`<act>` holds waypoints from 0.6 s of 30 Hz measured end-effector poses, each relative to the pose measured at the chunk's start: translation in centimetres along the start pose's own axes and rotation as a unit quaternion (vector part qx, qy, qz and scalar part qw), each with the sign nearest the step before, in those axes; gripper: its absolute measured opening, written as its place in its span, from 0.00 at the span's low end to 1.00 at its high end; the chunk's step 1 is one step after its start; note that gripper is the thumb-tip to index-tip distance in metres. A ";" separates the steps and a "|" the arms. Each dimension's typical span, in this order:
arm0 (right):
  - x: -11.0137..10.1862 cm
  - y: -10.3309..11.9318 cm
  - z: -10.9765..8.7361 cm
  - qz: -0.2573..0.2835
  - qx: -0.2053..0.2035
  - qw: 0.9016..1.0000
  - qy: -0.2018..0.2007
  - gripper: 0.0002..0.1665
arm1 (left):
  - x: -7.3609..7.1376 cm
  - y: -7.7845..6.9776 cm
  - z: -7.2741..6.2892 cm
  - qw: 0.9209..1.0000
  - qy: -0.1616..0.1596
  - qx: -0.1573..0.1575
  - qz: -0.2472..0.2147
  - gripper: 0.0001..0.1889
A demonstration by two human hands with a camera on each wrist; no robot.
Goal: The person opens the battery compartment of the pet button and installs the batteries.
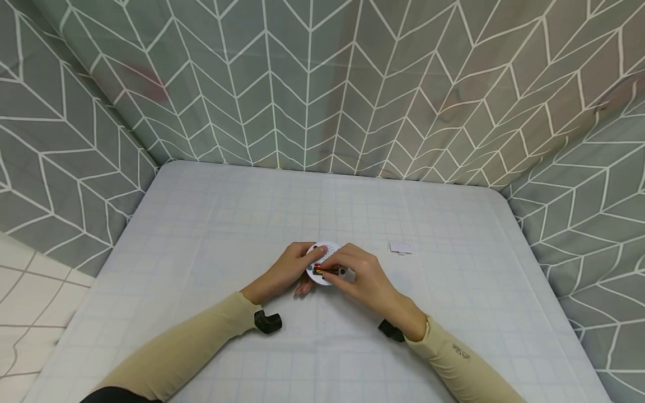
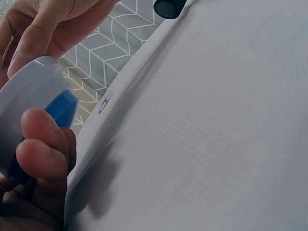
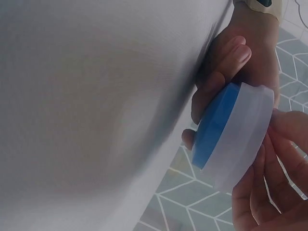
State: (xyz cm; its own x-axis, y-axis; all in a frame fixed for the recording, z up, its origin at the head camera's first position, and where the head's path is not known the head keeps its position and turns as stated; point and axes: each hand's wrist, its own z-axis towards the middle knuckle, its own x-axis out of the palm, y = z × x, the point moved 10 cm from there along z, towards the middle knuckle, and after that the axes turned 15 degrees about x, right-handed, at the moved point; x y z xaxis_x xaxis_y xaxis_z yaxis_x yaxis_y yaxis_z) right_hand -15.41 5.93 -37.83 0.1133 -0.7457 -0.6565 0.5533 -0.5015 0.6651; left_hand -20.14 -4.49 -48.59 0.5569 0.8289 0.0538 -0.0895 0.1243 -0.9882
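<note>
My left hand (image 1: 288,267) grips a round white device (image 1: 331,249), thumb on its upper face and fingers curled beneath. A pattern of small holes marks that face, and below them lies an open battery compartment. Dark batteries (image 1: 318,272) with orange-red parts sit there; how many is too small to tell. My right hand (image 1: 367,275) reaches in from the right, thumb and forefinger pinching at a battery. From the side, in the right wrist view, the device shows a white rim (image 3: 243,137) and a blue underside (image 3: 215,126). The compartment is hidden in both wrist views.
A small flat white piece (image 1: 400,247) with little tabs, like a battery cover, lies on the table to the right of the device. A white gridded cloth covers the table (image 1: 242,207). Patterned grey curtains (image 1: 312,84) stand behind and at both sides.
</note>
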 end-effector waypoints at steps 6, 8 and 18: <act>0.0 0.5 -0.3 0.004 -0.032 0.999 0.008 0.18 | 0.0 0.1 0.0 1.000 0.000 -0.004 0.002 0.26; 0.1 1.0 -0.4 0.002 -0.061 0.998 0.017 0.23 | 0.0 0.1 -0.1 1.000 0.001 -0.006 0.001 0.27; 1.0 2.2 -1.0 -0.070 -0.152 0.985 0.032 0.25 | 0.0 0.0 -0.1 1.000 0.005 -0.006 0.006 0.28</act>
State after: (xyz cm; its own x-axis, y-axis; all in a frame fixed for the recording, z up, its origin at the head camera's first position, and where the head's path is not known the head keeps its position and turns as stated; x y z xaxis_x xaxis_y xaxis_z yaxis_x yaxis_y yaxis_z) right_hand -13.24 4.47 -37.39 0.0647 -0.6446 -0.7617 0.7875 -0.4359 0.4358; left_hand -20.04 -4.58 -48.57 0.5642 0.8246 0.0411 -0.0853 0.1077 -0.9905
